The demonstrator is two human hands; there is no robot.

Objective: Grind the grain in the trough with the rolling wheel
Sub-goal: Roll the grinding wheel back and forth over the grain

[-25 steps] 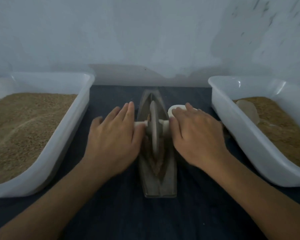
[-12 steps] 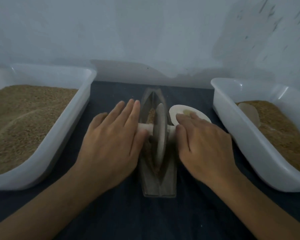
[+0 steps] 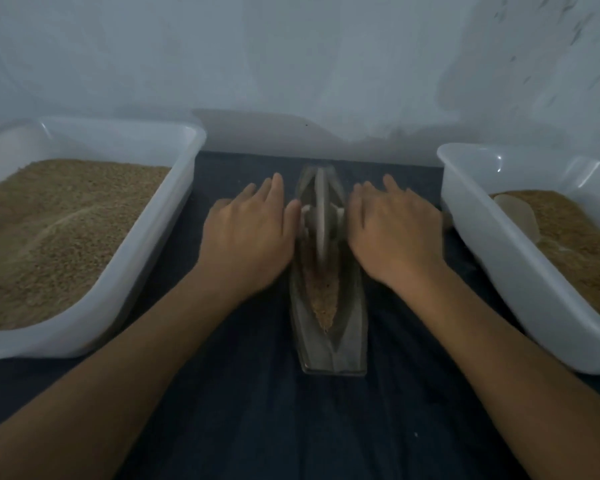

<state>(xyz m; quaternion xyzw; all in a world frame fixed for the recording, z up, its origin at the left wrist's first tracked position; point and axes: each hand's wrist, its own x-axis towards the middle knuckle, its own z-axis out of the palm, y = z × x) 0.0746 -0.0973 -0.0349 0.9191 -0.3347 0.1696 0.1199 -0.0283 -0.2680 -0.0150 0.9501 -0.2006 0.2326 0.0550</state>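
A narrow boat-shaped metal trough (image 3: 329,344) lies lengthwise on the dark cloth in the middle. Brown grain (image 3: 323,299) fills its near half. The thin rolling wheel (image 3: 321,216) stands upright in the far half, with a pale axle handle sticking out on each side. My left hand (image 3: 246,237) lies flat, palm down, on the left handle. My right hand (image 3: 392,233) lies the same way on the right handle. Fingers of both hands are stretched forward, pressing on the handles rather than wrapped around them.
A white plastic tub (image 3: 153,216) of brown grain sits at the left. Another white tub (image 3: 492,244) at the right holds grain and a pale scoop (image 3: 516,213). A pale wall rises close behind the trough. Dark cloth (image 3: 291,427) covers the table.
Both hands have rolled the wheel away from me toward the far end of the trough, uncovering the grain in the near half. The small white dish beside the right hand is now hidden.
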